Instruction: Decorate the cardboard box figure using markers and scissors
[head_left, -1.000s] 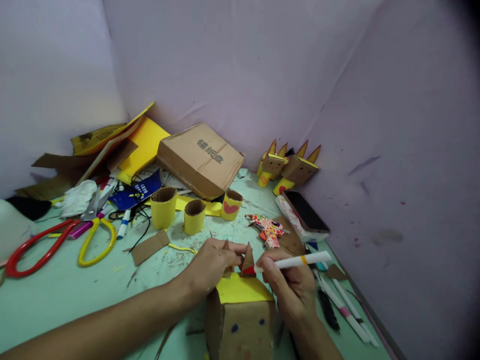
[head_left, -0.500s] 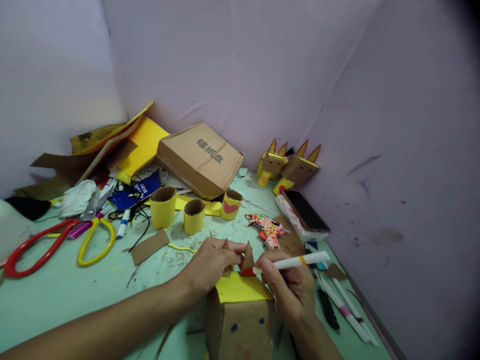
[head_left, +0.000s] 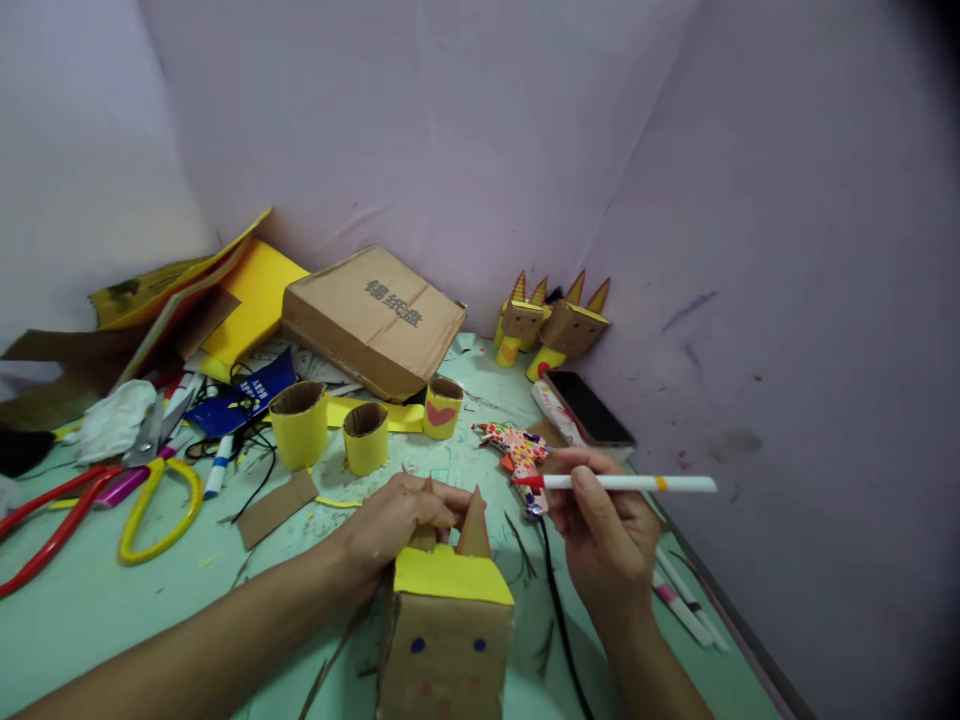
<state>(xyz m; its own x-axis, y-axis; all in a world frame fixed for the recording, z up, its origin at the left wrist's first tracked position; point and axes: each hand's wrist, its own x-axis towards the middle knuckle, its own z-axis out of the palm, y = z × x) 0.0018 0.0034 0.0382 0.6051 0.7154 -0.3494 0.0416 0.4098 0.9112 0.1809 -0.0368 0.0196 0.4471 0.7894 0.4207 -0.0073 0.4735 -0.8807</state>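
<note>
Red-tipped marker (head_left: 626, 483) lifts clear of a cardboard horn (head_left: 474, 530)

The right hand (head_left: 611, 525) has just swung away to the right, pinching the marker between thumb and fingers. Its tip, at the horn's base half a second ago, now points left in front of a flower-patterned cutout (head_left: 521, 450); whether the two touch cannot be told. The cardboard head (head_left: 446, 650), with blue eyes and a yellow strip (head_left: 454, 577) across its top, sits at the bottom of the view, over the pale green table (head_left: 82, 620). The left hand (head_left: 397, 515) has stayed at its top, fingers curled behind the left horn (head_left: 425, 538) and reaching toward the right one; whether it grips anything is hidden. The gap suggests a pause in colouring: the right horn looks mostly bare brown, reddish only along its edge. Farther back, two horned figures (head_left: 574, 328) stand near the wall.
</note>
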